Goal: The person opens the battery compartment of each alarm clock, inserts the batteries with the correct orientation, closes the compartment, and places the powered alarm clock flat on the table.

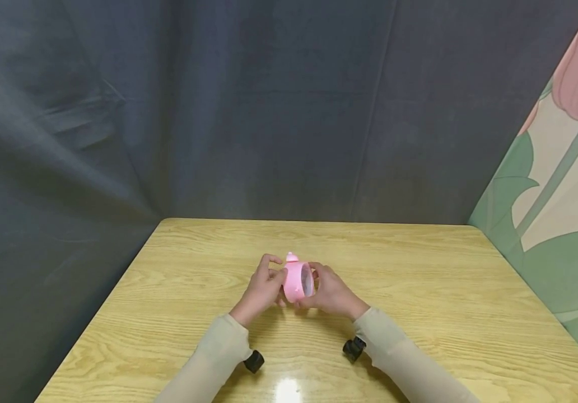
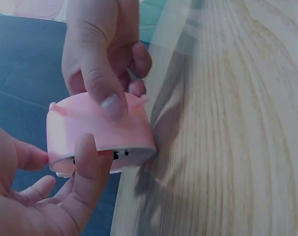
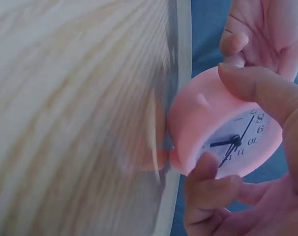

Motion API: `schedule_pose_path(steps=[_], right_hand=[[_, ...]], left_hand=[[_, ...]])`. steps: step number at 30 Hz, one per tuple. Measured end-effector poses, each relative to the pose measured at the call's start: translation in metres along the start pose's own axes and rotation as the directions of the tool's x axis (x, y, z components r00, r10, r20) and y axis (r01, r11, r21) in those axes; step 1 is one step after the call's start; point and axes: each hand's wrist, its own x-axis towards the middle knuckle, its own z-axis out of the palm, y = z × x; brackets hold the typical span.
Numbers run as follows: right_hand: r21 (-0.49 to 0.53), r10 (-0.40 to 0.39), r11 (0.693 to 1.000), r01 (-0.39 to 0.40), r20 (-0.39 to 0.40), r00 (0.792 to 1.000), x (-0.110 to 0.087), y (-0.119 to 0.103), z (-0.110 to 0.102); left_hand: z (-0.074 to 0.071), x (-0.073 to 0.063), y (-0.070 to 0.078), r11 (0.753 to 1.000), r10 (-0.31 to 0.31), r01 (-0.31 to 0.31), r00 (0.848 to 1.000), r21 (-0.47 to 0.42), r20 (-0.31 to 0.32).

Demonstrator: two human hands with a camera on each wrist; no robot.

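Note:
A small round pink alarm clock (image 1: 294,281) is between the two hands near the middle of the table, its dial turned to the right. My left hand (image 1: 260,289) holds it from the back side, and the left wrist view shows those fingers at the rear rim of the clock (image 2: 65,130). On the dial side, my right hand (image 1: 335,294) grips the casing, its thumb (image 3: 257,86) lying across the pink side. Black hands and numerals show on the white dial (image 3: 245,130), partly covered by right fingers. Whether the clock touches the table cannot be told.
The light wood-grain table (image 1: 178,291) spreads around both hands. Behind it and to the left hangs a dark grey-blue curtain (image 1: 269,112). A floral-patterned panel (image 1: 561,196) borders the right side. Black wrist devices (image 1: 254,361) sit under both cuffs.

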Motion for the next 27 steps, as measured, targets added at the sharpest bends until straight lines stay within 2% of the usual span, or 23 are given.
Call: schedule_pose_path(steps=[4,9,12,16,19,23,25,27], right_hand=[[-0.029,-0.014,0.999,0.012,-0.046,0.999,-0.002,-0.003,0.0],[-0.063,-0.016,0.998,0.011,-0.089,0.996,-0.003,-0.005,0.002],[-0.08,-0.02,0.997,0.012,-0.102,0.995,-0.003,-0.006,0.003],[-0.106,-0.035,0.994,0.023,-0.11,0.993,-0.005,-0.008,0.004],[-0.128,-0.047,0.991,0.032,-0.117,0.992,-0.005,-0.01,0.006],[-0.154,-0.059,0.987,0.039,-0.122,0.991,-0.006,-0.011,0.01],[-0.165,-0.06,0.985,0.039,-0.121,0.991,-0.006,-0.011,0.012],[-0.176,-0.06,0.984,0.038,-0.122,0.991,-0.006,-0.012,0.012]], left_hand=[[0.0,-0.001,-0.001,0.999,0.008,-0.008,1.0,0.046,0.003],[0.0,-0.001,-0.003,0.997,-0.021,0.019,1.0,0.073,0.018],[0.0,0.0,-0.004,0.996,-0.024,0.024,1.0,0.089,0.004],[0.0,0.001,-0.004,0.987,-0.01,0.015,0.999,0.159,-0.032],[0.0,0.001,-0.006,0.963,0.043,-0.024,0.997,0.268,-0.068],[0.001,0.001,-0.011,0.905,0.12,-0.06,0.986,0.422,-0.117],[0.001,0.001,-0.012,0.883,0.13,-0.055,0.983,0.466,-0.132],[0.001,0.001,-0.013,0.874,0.126,-0.047,0.983,0.484,-0.132]])
